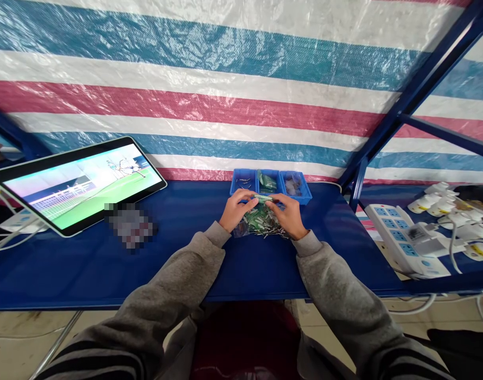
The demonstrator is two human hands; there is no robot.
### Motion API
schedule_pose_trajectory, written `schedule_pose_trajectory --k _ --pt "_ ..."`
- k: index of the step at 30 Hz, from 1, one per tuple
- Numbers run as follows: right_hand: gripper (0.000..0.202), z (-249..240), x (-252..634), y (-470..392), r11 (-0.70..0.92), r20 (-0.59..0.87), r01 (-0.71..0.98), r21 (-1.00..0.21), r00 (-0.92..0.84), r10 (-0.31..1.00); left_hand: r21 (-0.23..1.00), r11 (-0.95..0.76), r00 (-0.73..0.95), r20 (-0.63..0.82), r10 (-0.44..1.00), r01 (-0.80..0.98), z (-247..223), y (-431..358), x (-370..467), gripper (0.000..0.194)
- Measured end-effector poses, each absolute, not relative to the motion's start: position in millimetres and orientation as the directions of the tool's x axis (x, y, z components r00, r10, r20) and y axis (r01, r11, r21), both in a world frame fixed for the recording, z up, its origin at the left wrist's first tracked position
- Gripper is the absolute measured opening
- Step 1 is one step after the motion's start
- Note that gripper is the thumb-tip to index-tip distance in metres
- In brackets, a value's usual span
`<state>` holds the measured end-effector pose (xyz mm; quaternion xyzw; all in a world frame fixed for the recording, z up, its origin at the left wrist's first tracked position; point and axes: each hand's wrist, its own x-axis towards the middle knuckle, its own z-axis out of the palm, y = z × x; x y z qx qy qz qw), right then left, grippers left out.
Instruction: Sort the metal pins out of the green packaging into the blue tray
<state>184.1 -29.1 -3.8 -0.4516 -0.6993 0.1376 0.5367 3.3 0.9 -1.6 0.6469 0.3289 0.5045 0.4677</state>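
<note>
My left hand [237, 210] and my right hand [289, 215] meet above the middle of the blue table. Between thumbs and fingertips, both pinch a small pale green piece [262, 199], perhaps a plastic packet; its kind is too small to make out. Below them lies a loose pile [261, 221] of green packets and thin metal pins or screws, partly covered by my fingers. Just beyond my hands is a blue three-part tray [305, 200]. Its left section has a few thin metal pieces, the middle a green packet [267, 180], the right some greyish, clear-looking items [292, 184].
A tablet [83, 184] leans at the left with a sports picture on its screen. Near it is a pixelated patch [131, 226]. At the right lie a white power strip [395, 232], cables and several white bottles [427, 202]. Blue frame bars [384, 132] slant before the striped sheet [210, 105].
</note>
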Motion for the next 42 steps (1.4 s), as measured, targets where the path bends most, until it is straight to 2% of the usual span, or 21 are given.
schedule_pose_trajectory --k 3,6,10,13,16,20,23,27,30,34,37,39,42 --pt "0.032 -2.5 182.8 -30.8 0.465 0.508 0.375 -0.802 0.019 0.861 0.946 -0.322 0.308 0.32 0.896 -0.048 -1.7 1.1 2.9 0.037" --pt "0.038 -2.3 181.9 -32.6 0.435 0.447 0.272 -0.858 -0.021 0.895 0.965 -0.252 0.291 0.263 0.92 -0.075 -0.1 1.4 1.5 0.042" --pt "0.037 -2.5 182.8 -32.6 0.539 0.55 0.353 -0.764 -0.078 0.831 0.963 -0.219 0.233 0.252 0.939 -0.156 1.1 3.3 -0.1 0.038" --pt "0.03 -2.1 183.2 -31.7 0.632 0.645 0.432 -0.643 -0.14 0.751 0.966 -0.169 0.291 0.221 0.931 -0.195 1.2 2.6 0.5 0.036" --pt "0.023 -1.9 183.1 -30.4 0.659 0.688 0.462 -0.594 -0.133 0.714 0.969 -0.129 0.344 0.197 0.918 -0.21 1.7 0.4 2.0 0.041" --pt "0.021 -3.4 183.6 -28.6 0.59 0.659 0.474 -0.653 -0.027 0.751 0.963 -0.244 0.332 0.27 0.904 -0.119 2.0 -0.1 2.7 0.048" --pt "0.028 -4.7 183.4 -28.7 0.512 0.586 0.417 -0.751 0.064 0.808 0.939 -0.343 0.311 0.335 0.889 -0.032 0.2 1.2 3.4 0.041" --pt "0.036 -3.2 182.7 -31.7 0.476 0.516 0.31 -0.823 0.055 0.855 0.97 -0.233 0.362 0.241 0.9 -0.066 -2.4 1.7 4.2 0.039" --pt "0.029 -0.8 183.1 -33.6 0.501 0.535 0.322 -0.803 0.018 0.845 0.979 -0.17 0.325 0.196 0.925 -0.108 -1.9 1.4 3.3 0.045" --pt "0.028 0.4 183.5 -33.2 0.596 0.628 0.417 -0.687 -0.073 0.775 0.979 -0.108 0.363 0.166 0.917 -0.174 -0.2 0.7 2.1 0.053" --pt "0.019 -0.8 183.1 -31.1 0.635 0.679 0.46 -0.621 -0.091 0.729 0.977 -0.089 0.389 0.16 0.907 -0.196 -0.2 -0.1 2.8 0.044" --pt "0.017 -2.0 182.7 -29.9 0.628 0.681 0.467 -0.623 -0.072 0.729 0.979 -0.12 0.374 0.175 0.911 -0.167 -0.2 0.1 3.1 0.038" --pt "0.022 -3.4 181.6 -29.0 0.557 0.625 0.462 -0.69 -0.009 0.781 0.969 -0.238 0.313 0.246 0.917 -0.063 0.6 1.4 2.6 0.047"
